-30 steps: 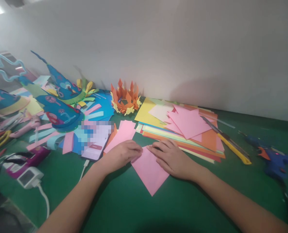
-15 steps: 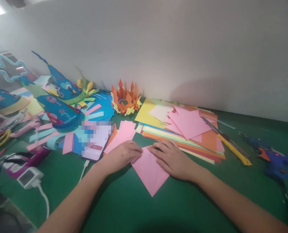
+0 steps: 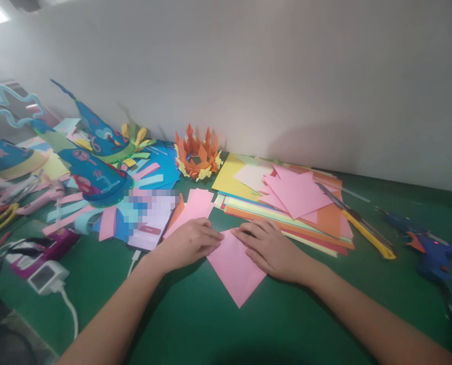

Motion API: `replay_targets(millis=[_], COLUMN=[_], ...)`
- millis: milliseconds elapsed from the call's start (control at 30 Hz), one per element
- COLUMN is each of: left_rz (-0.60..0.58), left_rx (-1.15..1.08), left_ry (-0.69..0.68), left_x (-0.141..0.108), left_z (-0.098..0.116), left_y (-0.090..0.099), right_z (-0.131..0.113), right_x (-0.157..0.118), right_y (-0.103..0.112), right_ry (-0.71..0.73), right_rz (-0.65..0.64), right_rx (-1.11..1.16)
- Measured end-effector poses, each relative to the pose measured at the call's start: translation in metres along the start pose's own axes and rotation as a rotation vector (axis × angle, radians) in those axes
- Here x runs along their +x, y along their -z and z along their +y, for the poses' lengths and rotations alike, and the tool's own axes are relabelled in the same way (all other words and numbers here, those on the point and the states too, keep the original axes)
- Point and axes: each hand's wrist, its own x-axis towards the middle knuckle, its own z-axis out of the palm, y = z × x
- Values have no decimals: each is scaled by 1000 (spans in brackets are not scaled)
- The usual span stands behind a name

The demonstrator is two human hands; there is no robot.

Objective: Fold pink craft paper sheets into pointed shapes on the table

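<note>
A pink paper square [image 3: 236, 276] lies on the green tabletop [image 3: 195, 324], one corner pointing toward me. My left hand [image 3: 191, 243] has its fingers pressed together on the paper's upper left edge. My right hand [image 3: 269, 248] rests over its upper right part, fingers slightly apart and flat on the sheet. The fingertips of both hands nearly meet at the top corner, which they partly cover. Pink paper pieces [image 3: 195, 205] lie just beyond my left hand.
Behind my right hand is a stack of coloured paper [image 3: 324, 228] with a yellow cutter [image 3: 366, 233]. A blue glue gun [image 3: 435, 256] lies far right. An orange paper crown [image 3: 198, 157], blue cone hats [image 3: 96, 172], a phone [image 3: 153, 228] and a white plug [image 3: 47, 276] stand or lie leftward.
My left hand and wrist have shifted very slightly. The paper and my right hand look unmoved.
</note>
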Motion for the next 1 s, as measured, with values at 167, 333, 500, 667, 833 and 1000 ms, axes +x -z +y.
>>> replay_targets(millis=[167, 333, 500, 667, 833, 1000], left_rz=[4, -2, 22, 31, 35, 42], left_rx=[-8, 40, 96, 114, 109, 93], left_ry=[28, 19, 24, 53, 66, 88], left_x=[0, 4, 6, 5, 5, 4], left_z=[5, 8, 7, 6, 6, 5], left_y=[2, -1, -9, -11, -11, -13], right_z=[0, -1, -2, -1, -1, -1], right_x=[0, -1, 0, -1, -2, -1], right_y=[1, 0, 0, 0, -1, 0], right_ry=[-2, -9, -49, -68, -70, -56], right_rz=[-22, -16, 15, 30, 18, 8], right_rx=[0, -8, -43, -39, -41, -37])
